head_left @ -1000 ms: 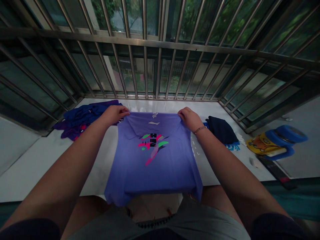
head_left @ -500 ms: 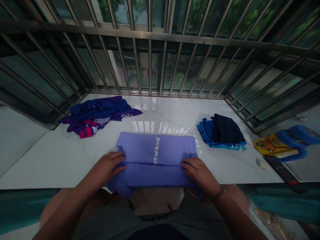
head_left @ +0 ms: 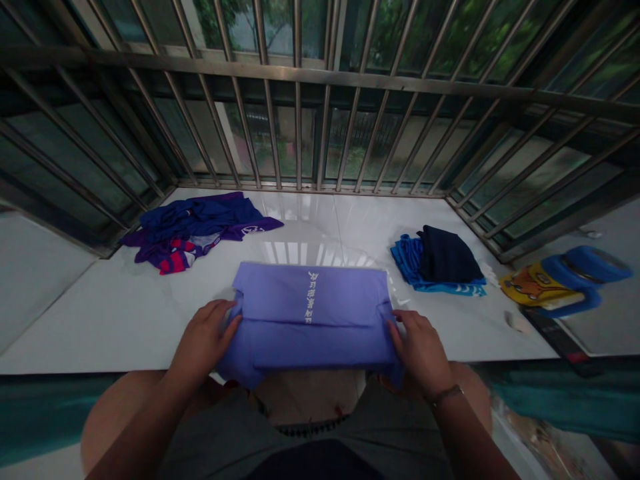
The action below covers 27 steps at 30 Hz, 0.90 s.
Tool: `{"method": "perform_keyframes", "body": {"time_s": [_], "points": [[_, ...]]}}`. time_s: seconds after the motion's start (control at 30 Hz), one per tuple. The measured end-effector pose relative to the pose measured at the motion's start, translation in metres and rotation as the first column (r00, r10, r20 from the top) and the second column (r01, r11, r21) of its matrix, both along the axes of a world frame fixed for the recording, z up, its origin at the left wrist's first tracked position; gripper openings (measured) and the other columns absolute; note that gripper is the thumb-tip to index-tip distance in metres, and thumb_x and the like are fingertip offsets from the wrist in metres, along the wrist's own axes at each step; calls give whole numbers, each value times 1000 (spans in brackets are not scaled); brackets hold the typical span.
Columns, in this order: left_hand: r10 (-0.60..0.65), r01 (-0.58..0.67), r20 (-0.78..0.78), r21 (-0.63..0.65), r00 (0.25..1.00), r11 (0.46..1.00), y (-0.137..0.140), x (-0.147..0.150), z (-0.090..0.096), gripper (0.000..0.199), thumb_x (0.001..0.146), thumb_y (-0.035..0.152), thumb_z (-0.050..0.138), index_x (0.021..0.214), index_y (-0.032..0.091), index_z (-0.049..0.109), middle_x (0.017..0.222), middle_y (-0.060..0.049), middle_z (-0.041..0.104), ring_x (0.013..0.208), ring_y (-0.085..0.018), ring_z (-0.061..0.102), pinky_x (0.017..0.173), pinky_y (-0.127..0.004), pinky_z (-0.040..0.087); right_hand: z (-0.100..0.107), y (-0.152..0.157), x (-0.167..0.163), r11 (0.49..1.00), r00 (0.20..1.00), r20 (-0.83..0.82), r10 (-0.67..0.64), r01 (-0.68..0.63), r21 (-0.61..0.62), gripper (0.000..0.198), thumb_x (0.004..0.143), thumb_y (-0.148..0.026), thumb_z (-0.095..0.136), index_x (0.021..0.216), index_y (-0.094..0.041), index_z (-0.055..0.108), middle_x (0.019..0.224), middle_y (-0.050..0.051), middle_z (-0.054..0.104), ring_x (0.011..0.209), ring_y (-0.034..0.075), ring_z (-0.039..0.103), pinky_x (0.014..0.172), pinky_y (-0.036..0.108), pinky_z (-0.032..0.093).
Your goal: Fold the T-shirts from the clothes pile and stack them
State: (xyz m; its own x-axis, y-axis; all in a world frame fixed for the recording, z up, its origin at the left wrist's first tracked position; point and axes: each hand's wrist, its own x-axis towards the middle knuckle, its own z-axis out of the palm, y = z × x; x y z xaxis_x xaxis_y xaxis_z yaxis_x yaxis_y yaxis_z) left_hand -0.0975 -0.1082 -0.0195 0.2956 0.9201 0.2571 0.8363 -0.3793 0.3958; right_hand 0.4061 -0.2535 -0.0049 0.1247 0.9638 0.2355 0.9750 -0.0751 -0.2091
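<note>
A light purple T-shirt [head_left: 280,343] lies partly folded in front of me, with a column of white characters down its middle. A horizontal fold crosses it, and its near part hangs over the ledge's front edge. At the shirt's left side, my left hand [head_left: 205,333] has its fingers and thumb closed on the cloth's edge. My right hand [head_left: 420,343] grips the opposite side in the same way, with a band round its wrist. Some fingertips are hard to make out against the fabric.
Loose purple and blue clothes [head_left: 200,217] lie heaped at the back left of the white ledge [head_left: 100,327]. Folded dark and blue clothes [head_left: 447,257] sit to the right, near a blue and yellow bottle [head_left: 550,280]. Metal bars [head_left: 320,77] enclose the far side.
Both hands have shifted outward, from on top of the shirt's sides to its outer edges. The shirt stays nearly in place. The view has turned slightly.
</note>
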Motion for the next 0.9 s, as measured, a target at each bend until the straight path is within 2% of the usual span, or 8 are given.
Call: {"method": "perform_keyframes", "body": {"time_s": [0.07, 0.17, 0.27, 0.4, 0.57, 0.67, 0.8, 0.9], "points": [[64, -64, 14, -11, 998, 998, 2, 2, 0, 55, 106, 66, 50, 125, 21, 74, 125, -15, 77, 120, -36, 73, 113, -53, 58, 5, 10, -7, 994, 994, -15, 108, -108, -16, 32, 111, -43, 63, 132, -20, 71, 124, 15, 75, 113, 32, 72, 102, 46, 58], [99, -98, 13, -54, 995, 994, 3, 5, -3, 57, 102, 72, 56, 121, 21, 72, 122, -14, 75, 115, -36, 73, 109, -53, 59, 2, 24, -20, 959, 961, 11, 277, -276, -67, 37, 106, -37, 72, 141, -24, 70, 136, 13, 73, 119, 31, 72, 103, 45, 59], [87, -89, -36, -77, 996, 993, 2, 4, -8, 60, 97, 75, 62, 123, 20, 70, 124, -15, 74, 115, -38, 72, 107, -54, 58, -7, 35, -26, 938, 936, 91, 339, -329, -110, 28, 107, -27, 70, 135, -25, 74, 131, 11, 76, 109, 29, 74, 96, 44, 59], [82, -89, -88, -81, 993, 993, 1, -2, -12, 60, 96, 73, 66, 125, 21, 69, 126, -15, 74, 116, -38, 71, 107, -52, 57, -10, 40, -17, 932, 919, 159, 362, -352, -86, 24, 111, -21, 61, 126, -24, 79, 120, 10, 79, 100, 27, 74, 90, 41, 57], [60, -69, -120, -71, 991, 995, 0, -6, -12, 54, 97, 69, 67, 123, 21, 71, 125, -14, 73, 115, -37, 70, 107, -52, 57, 7, 30, -6, 935, 921, 179, 346, -355, 18, 31, 112, -21, 57, 135, -23, 77, 125, 12, 78, 110, 28, 72, 99, 41, 55], [59, -67, -130, -62, 990, 996, -1, -5, -12, 52, 98, 67, 66, 123, 22, 73, 125, -14, 74, 114, -36, 70, 105, -52, 58, 9, 24, -7, 936, 924, 180, 338, -349, 35, 33, 111, -19, 57, 139, -23, 76, 128, 12, 78, 114, 29, 71, 101, 41, 54], [51, -60, -115, -72, 992, 996, -1, -6, -11, 53, 100, 68, 63, 122, 22, 76, 127, -14, 75, 115, -37, 72, 105, -52, 58, -5, 22, -9, 941, 927, 178, 329, -337, 17, 29, 110, -18, 58, 130, -23, 79, 126, 11, 78, 110, 28, 73, 97, 40, 57], [34, -38, -34, -110, 999, 993, 3, -8, -8, 50, 105, 66, 54, 117, 23, 77, 124, -13, 78, 115, -35, 73, 107, -51, 58, -19, 19, -8, 948, 937, 151, 315, -319, 5, 27, 111, -21, 58, 128, -24, 80, 125, 11, 78, 110, 27, 74, 97, 41, 58]]}}
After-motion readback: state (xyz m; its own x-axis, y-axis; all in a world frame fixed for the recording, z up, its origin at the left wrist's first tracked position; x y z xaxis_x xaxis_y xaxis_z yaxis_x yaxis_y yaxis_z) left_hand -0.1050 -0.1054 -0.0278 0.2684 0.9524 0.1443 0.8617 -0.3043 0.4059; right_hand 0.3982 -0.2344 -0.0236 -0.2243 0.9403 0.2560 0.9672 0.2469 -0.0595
